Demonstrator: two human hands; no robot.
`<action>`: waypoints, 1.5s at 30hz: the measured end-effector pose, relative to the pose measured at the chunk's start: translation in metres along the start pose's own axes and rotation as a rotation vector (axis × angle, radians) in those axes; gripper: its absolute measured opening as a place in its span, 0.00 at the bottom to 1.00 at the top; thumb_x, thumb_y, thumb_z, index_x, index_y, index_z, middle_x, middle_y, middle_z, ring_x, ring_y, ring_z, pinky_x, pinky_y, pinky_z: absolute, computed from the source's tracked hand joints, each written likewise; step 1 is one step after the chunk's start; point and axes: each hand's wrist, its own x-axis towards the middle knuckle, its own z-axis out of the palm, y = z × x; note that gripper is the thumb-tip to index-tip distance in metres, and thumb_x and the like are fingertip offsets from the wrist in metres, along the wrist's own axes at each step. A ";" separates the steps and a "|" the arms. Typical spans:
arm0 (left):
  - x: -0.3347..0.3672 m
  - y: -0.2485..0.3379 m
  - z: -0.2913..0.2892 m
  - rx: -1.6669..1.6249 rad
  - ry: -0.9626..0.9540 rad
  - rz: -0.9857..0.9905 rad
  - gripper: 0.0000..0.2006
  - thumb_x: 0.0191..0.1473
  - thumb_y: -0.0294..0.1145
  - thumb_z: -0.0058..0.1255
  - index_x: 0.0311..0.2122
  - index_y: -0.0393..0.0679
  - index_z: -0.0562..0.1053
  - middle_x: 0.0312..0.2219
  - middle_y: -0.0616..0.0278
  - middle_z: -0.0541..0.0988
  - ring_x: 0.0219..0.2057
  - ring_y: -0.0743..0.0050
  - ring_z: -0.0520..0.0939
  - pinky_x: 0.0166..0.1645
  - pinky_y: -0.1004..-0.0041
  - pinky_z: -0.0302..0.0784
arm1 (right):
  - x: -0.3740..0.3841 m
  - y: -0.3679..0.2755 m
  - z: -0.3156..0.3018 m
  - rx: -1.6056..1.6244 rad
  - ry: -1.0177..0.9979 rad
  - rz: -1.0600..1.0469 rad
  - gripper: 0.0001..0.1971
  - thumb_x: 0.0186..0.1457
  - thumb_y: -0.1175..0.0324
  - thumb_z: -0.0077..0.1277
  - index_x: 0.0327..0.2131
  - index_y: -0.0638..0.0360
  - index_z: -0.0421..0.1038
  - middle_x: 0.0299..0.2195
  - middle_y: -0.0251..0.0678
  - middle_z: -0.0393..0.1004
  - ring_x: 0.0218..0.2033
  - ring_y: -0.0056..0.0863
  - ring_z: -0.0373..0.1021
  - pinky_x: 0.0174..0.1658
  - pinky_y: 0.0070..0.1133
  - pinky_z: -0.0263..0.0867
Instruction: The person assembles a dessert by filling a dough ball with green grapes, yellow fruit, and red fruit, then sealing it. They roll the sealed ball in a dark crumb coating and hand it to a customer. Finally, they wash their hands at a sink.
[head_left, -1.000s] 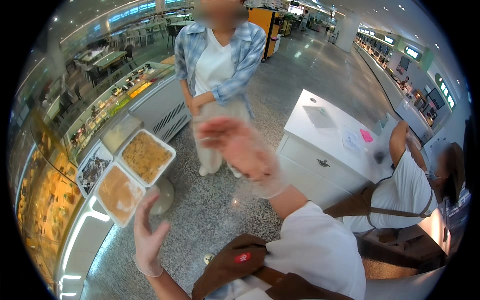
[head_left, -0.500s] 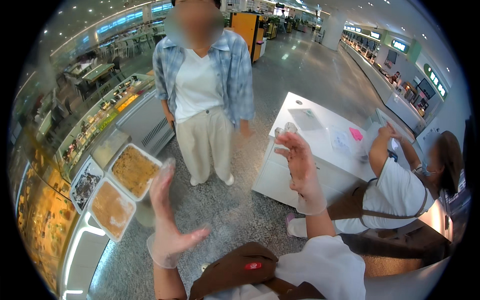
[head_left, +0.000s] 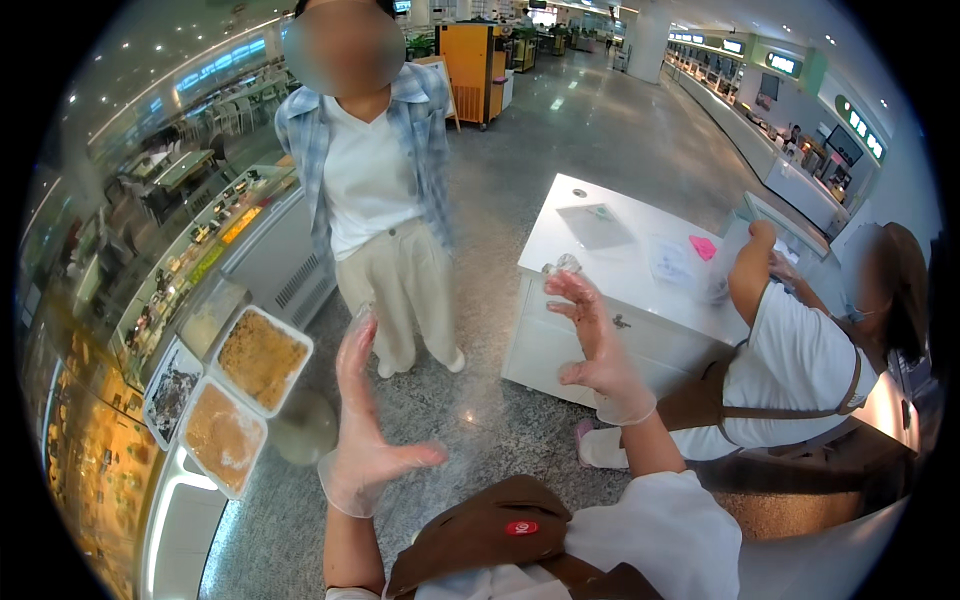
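Note:
Both my hands are raised in front of me in clear, loose plastic gloves. My left hand [head_left: 368, 435] is open, its thumb spread toward the right and its fingers stretched up, holding nothing. To its left stand white trays: one of coarse brown crumbs [head_left: 262, 358], one of fine tan powder [head_left: 224, 430] and one of dark flakes [head_left: 173, 394]. My right hand [head_left: 596, 352] is open too, palm turned inward, with fingers slightly bent and brownish smears on the glove. Behind its fingertips is the near corner of a white counter [head_left: 600, 270].
A person in a plaid shirt [head_left: 375, 170] stands facing me. On the right, a co-worker in a brown apron [head_left: 800, 370] bends over the white counter, which holds a pink item [head_left: 703, 247] and a flat clear sheet [head_left: 598, 226]. A glass display case [head_left: 90, 440] lines the left.
My left hand has shifted right in the picture and my right hand slightly left, so they are closer together. The facing person appears farther left. The co-worker's arms have moved.

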 end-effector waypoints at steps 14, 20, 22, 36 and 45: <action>-0.023 -0.043 0.027 0.082 -0.037 -0.249 0.63 0.37 0.67 0.70 0.72 0.48 0.51 0.69 0.51 0.53 0.72 0.51 0.51 0.74 0.52 0.46 | 0.002 0.052 -0.011 0.097 -0.046 0.127 0.47 0.52 0.52 0.67 0.68 0.56 0.51 0.66 0.40 0.59 0.67 0.34 0.56 0.68 0.35 0.52; -0.069 -0.049 0.018 0.025 -0.019 -0.457 0.55 0.45 0.54 0.71 0.72 0.46 0.51 0.70 0.57 0.53 0.72 0.59 0.52 0.75 0.58 0.44 | -0.004 0.062 0.035 0.283 -0.192 0.310 0.33 0.61 0.60 0.59 0.65 0.57 0.58 0.61 0.37 0.64 0.65 0.31 0.60 0.66 0.32 0.55; -0.090 -0.065 0.017 0.026 -0.025 -0.506 0.52 0.48 0.48 0.70 0.72 0.45 0.51 0.71 0.56 0.53 0.73 0.59 0.51 0.75 0.59 0.44 | -0.016 0.090 0.053 0.352 -0.261 0.475 0.28 0.63 0.63 0.56 0.63 0.57 0.61 0.60 0.36 0.66 0.63 0.29 0.61 0.65 0.30 0.57; -0.265 -0.026 -0.027 -0.164 0.595 -1.115 0.37 0.60 0.33 0.58 0.71 0.43 0.55 0.67 0.55 0.61 0.69 0.62 0.61 0.70 0.63 0.57 | -0.065 0.168 0.198 0.633 -0.682 0.826 0.25 0.66 0.57 0.53 0.60 0.60 0.65 0.54 0.32 0.71 0.57 0.22 0.66 0.61 0.25 0.60; -0.303 -0.014 -0.097 -0.194 0.619 -0.983 0.36 0.61 0.41 0.57 0.69 0.42 0.58 0.65 0.57 0.65 0.66 0.63 0.66 0.69 0.64 0.58 | -0.092 0.120 0.292 0.630 -0.817 0.845 0.23 0.66 0.59 0.51 0.59 0.61 0.66 0.52 0.34 0.72 0.54 0.21 0.69 0.57 0.22 0.64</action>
